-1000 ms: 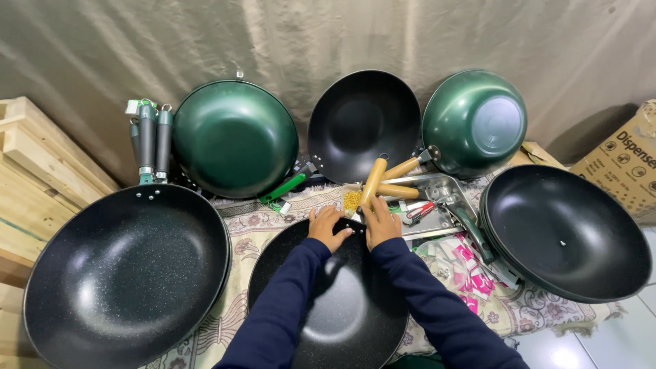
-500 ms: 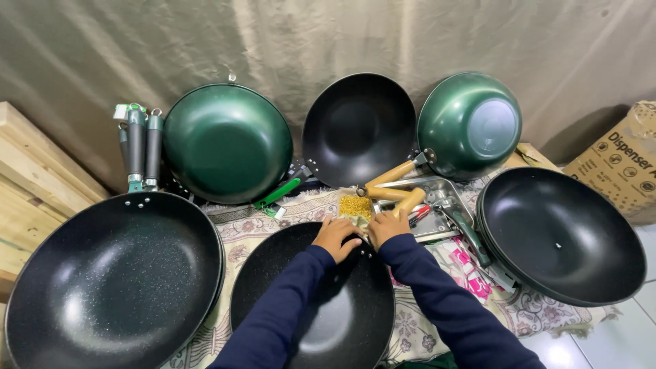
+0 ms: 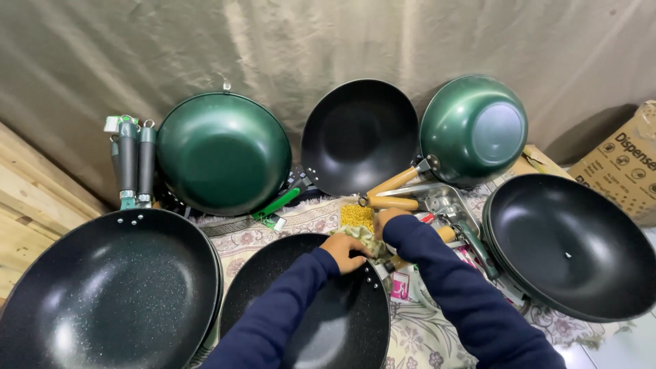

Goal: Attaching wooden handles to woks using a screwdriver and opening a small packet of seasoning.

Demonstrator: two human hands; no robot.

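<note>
Both hands together at black pan (image 3: 328, 321) rim: left hand (image 3: 344, 250) and right hand (image 3: 387, 220) grip greenish cloth (image 3: 367, 238). Yellow packet (image 3: 357, 216) just behind; brown carton (image 3: 618, 164) far right.

A: Where do the arms enter, relative to the speckled black wok (image 3: 307, 321)?

B: Both, in dark blue sleeves, rise from the lower edge; the left forearm lies over the wok's bowl, the right passes just beyond its right rim.

A: And the hands?

B: The left hand (image 3: 344, 250) sits at the wok's far rim, fingers curled downward. The right hand (image 3: 388, 220), mostly hidden by its sleeve, lies just beyond that rim, close beside the left.
</note>
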